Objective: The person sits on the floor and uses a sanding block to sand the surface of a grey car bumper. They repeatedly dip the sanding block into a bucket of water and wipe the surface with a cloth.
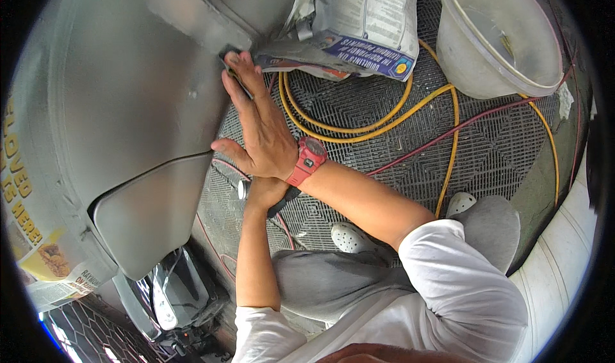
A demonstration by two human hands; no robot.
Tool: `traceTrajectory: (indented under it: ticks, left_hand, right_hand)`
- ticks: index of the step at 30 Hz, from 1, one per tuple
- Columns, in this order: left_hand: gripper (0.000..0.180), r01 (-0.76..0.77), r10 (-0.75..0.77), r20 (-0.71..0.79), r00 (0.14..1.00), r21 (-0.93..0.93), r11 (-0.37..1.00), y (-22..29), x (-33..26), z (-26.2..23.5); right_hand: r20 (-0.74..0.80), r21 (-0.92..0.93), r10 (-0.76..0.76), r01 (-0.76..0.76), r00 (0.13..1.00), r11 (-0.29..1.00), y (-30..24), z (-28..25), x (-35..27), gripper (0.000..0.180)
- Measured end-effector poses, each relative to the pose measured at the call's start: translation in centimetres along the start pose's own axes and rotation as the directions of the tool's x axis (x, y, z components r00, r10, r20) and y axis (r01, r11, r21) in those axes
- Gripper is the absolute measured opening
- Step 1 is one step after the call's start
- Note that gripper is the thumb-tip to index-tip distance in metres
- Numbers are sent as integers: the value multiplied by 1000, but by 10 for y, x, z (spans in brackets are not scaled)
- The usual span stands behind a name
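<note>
A grey vehicle body panel [141,87] with a smooth, dull surface fills the left side. My right hand [262,132], with a red watch [309,161] on its wrist, lies along the panel's right edge. Its fingers are stretched forward and the thumb is spread apart. Under the fingertips is a small dark pad [229,51], pressed against the panel; most of it is hidden. My left hand [264,191] crosses beneath the right one at the wrist, and its fingers are hidden. Close behind it shows part of a black object [285,203] whose kind I cannot make out.
Newspaper masking [365,30] hangs at the panel's far edge, and more masking paper [38,247] covers the left. A whitish bucket [461,49] stands far right. Yellow hose [359,135] and red hose [474,116] cross the grated floor mat [493,151]. A headlamp [173,292] sits lower left.
</note>
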State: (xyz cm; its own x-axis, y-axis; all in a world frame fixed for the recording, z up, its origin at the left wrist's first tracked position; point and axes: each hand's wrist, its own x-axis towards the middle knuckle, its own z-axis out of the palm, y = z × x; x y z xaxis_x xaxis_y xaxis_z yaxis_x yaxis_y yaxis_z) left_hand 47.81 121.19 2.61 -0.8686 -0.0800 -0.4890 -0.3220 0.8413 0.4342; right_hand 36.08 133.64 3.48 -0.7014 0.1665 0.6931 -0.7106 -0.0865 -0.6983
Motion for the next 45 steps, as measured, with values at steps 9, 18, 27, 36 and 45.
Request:
traceTrajectory:
  ticks: [9,18,27,36,45]
  left_hand:
    - [59,-3,5,-110,994,11,1000,-17,0,11]
    - [58,49,-52,-31,998,-101,994,20,-6,-2]
    - [52,-5,-5,-93,996,-116,993,25,-13,-3]
    - [50,-95,90,-172,981,-25,995,-6,-15,13]
    - [66,-78,79,-138,987,15,997,16,-16,8]
  right_hand:
    - [53,-32,-34,35,998,999,4,-11,4,98]
    - [18,-43,-93,94,995,995,28,-15,8,99]
    - [1,-40,-72,72,997,997,18,-13,2,98]
    - [92,-15,-19,21,996,1000,-17,3,-13,101]
    - [124,-86,-59,69,991,994,-13,-11,13,104]
